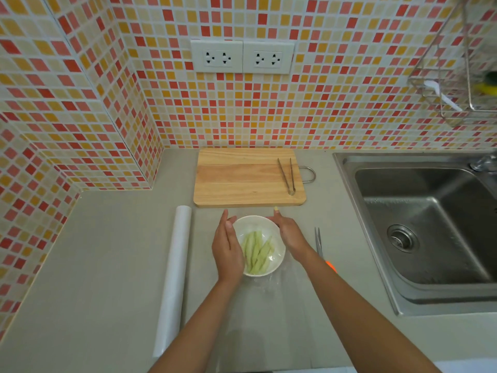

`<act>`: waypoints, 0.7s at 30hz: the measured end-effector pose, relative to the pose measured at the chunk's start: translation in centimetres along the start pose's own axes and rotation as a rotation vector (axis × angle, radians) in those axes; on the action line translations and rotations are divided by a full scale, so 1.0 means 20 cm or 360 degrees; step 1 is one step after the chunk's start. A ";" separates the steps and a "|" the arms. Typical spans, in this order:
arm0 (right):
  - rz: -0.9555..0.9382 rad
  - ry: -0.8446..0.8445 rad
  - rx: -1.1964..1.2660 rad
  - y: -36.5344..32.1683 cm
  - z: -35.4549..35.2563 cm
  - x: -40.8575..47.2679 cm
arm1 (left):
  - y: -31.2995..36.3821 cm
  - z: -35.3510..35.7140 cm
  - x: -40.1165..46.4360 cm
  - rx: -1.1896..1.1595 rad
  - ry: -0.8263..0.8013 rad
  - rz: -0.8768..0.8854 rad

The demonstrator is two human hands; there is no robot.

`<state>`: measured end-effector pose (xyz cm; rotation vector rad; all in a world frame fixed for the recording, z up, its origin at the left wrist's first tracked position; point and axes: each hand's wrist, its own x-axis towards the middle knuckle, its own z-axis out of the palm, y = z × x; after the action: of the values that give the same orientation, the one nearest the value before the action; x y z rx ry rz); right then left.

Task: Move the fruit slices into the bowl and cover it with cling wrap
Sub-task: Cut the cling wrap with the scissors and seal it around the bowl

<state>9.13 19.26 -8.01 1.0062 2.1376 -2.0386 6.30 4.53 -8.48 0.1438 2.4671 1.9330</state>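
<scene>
Two hands are in view, the left hand (227,247) and the right hand (289,232), one either side of a single white bowl (279,250). In that bowl lie pale green fruit slices (256,250), roughly six, though they overlap too much for a firm count. One sheet of cling wrap (271,289) lies over the bowl, and one cling wrap roll (173,278) rests on the worktop (102,265). One wooden cutting board (242,179) carries one pair of metal tongs (287,175). One pair of scissors (320,243) with orange handles. One steel sink (430,224). Two wall sockets (242,57). One wire rack (457,76).
</scene>
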 end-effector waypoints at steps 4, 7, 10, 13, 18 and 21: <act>-0.0006 0.0146 -0.0188 -0.02 -0.02 0.00 | -0.03 -0.05 0.08 0.0042 -0.0222 0.0132; -0.0104 0.0453 -0.0163 -0.04 -0.03 0.04 | -0.03 -0.06 0.11 0.0089 -0.0244 0.0253; -0.0231 0.0418 -0.0087 -0.08 -0.02 0.05 | -0.01 -0.07 0.08 0.0015 -0.0024 0.0239; -0.0193 0.0095 0.0094 -0.11 0.02 0.01 | 0.01 -0.05 -0.01 -0.0067 0.0114 0.0027; -0.0092 -0.0030 0.0132 -0.05 0.05 0.00 | 0.01 0.00 -0.05 -0.0136 0.0100 -0.0215; -0.0035 0.0012 0.0183 -0.04 0.05 -0.02 | 0.02 -0.01 -0.02 -0.0164 0.0098 -0.0256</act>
<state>8.76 18.26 -7.22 1.0087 2.0646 -2.1938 6.68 4.46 -8.12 -0.1127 2.3260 2.0187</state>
